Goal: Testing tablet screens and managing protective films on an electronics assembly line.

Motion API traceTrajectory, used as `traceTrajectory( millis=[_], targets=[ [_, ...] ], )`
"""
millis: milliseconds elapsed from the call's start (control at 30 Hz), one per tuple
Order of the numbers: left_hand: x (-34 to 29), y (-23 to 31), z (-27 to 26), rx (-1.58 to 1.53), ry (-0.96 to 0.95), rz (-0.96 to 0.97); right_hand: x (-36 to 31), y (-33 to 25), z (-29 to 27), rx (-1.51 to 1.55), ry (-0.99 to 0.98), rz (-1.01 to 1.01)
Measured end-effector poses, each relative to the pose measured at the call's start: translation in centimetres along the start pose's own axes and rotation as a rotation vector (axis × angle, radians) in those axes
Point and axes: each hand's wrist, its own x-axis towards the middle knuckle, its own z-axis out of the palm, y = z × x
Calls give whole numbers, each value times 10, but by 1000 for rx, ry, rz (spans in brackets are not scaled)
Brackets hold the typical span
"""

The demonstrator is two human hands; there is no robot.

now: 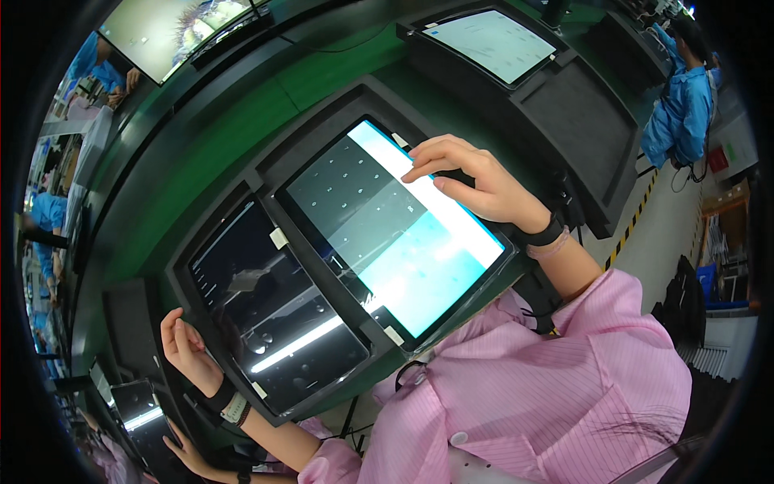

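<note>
A lit tablet (427, 266) lies face up in the right recess of a black tray (322, 119). Its screen shows a dark keypad-like panel beside white and pale blue areas. My right hand (488, 185) is over its upper right edge, fingers stretched out and holding nothing; whether the tips touch the glass I cannot tell. In the left recess rests a second tablet (274, 302), mostly dark, with reflections and smudges on its glass. By that recess's outer edge, my left hand (189, 352) has loosely bent fingers with gaps between them and no object visible in them.
Another black tray (576, 121) at the upper right holds a tablet (492, 47) with a pale screen. A monitor (173, 36) stands far left. At lower left, another person's hand (189, 456) is beside a dark tablet (143, 419). A person in blue (684, 109) stands far right.
</note>
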Motion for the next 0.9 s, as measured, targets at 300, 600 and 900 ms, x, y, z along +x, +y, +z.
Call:
traceTrajectory(
  millis=[300, 600, 900],
  targets=[
    [1, 0, 2, -23, 40, -21, 3, 0, 3, -3, 121, -82],
    [1, -2, -1, -146, 54, -66, 55, -17, -6, -176, 28, -227],
    [1, 0, -1, -162, 19, -90, 76, 22, 17, -183, 25, -213]
  ],
)
